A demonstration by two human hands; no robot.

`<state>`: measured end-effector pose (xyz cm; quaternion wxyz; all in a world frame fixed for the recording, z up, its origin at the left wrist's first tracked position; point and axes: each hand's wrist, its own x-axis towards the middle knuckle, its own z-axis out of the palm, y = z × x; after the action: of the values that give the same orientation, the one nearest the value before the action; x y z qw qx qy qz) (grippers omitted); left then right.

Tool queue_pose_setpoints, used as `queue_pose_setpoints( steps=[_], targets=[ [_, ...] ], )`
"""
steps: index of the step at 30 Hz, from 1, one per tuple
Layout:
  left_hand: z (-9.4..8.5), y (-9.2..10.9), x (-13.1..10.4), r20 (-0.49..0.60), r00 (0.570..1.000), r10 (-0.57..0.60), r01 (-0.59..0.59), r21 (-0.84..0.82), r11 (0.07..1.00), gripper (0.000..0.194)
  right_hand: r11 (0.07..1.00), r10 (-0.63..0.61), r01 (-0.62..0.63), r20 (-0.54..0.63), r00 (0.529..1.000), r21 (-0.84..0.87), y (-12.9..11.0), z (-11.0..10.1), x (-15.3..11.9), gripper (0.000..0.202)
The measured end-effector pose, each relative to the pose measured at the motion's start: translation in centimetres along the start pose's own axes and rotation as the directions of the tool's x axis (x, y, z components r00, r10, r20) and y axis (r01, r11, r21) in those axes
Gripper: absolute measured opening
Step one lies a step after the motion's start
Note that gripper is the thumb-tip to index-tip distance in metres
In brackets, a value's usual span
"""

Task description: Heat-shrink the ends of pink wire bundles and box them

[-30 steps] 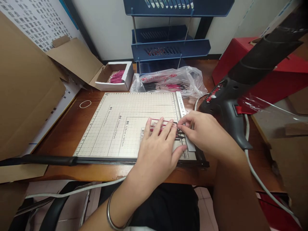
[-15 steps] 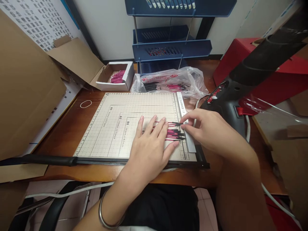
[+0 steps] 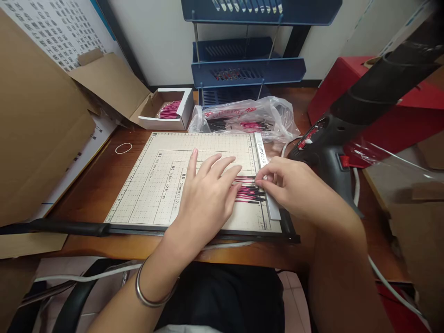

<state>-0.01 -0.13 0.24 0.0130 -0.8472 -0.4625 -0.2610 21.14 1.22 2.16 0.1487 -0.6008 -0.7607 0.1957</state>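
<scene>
Black-tipped wires are laid out on the trimmer, tips seemingly not yet level, upper ones pinched in the grip of the right hand, the left hand spread over their other ends, fingers apart, more being kept in bag and box behind the trimmer.

Pale wall behind glossy wooden desk, pinkish tiled floor below

Our table is shiny brown wood, and we've got a paper cutter, a loose rubber band, an open white box, a plastic bag and a blue rack on it.
</scene>
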Motion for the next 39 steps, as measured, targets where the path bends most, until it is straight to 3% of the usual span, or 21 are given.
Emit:
queue_pose_setpoints(
  steps=[4,8,14,27,39],
  targets=[
    [-0.4,-0.1,0.5,0.056,0.997,0.048,-0.043,-0.075,0.996,0.014,0.995,-0.097,0.098,-0.043,0.994,0.034,-0.1,-0.5,-0.6,0.017],
    [-0.8,-0.3,0.2,0.085,0.996,0.024,-0.008,-0.19,0.982,0.018,0.977,-0.173,0.182,-0.087,0.981,0.108,-0.3,-0.8,-0.9,0.017],
    [-1.3,-0.4,-0.1,0.074,0.997,-0.036,0.054,-0.271,0.961,0.015,0.972,-0.099,0.101,-0.018,0.995,0.213,-1.1,-0.9,-1.0,0.017],
    [-1.9,-0.1,-0.4,0.087,0.984,-0.157,0.18,-0.464,0.867,0.012,0.941,-0.253,0.281,-0.163,0.954,0.186,-2.2,-1.1,-1.3,0.014],
    [-2.4,0.0,-0.1,0.038,0.988,-0.149,0.149,-0.459,0.876,0.013,0.957,-0.227,0.257,-0.207,0.952,0.131,-2.8,-0.6,-1.3,0.013]
  ],
)
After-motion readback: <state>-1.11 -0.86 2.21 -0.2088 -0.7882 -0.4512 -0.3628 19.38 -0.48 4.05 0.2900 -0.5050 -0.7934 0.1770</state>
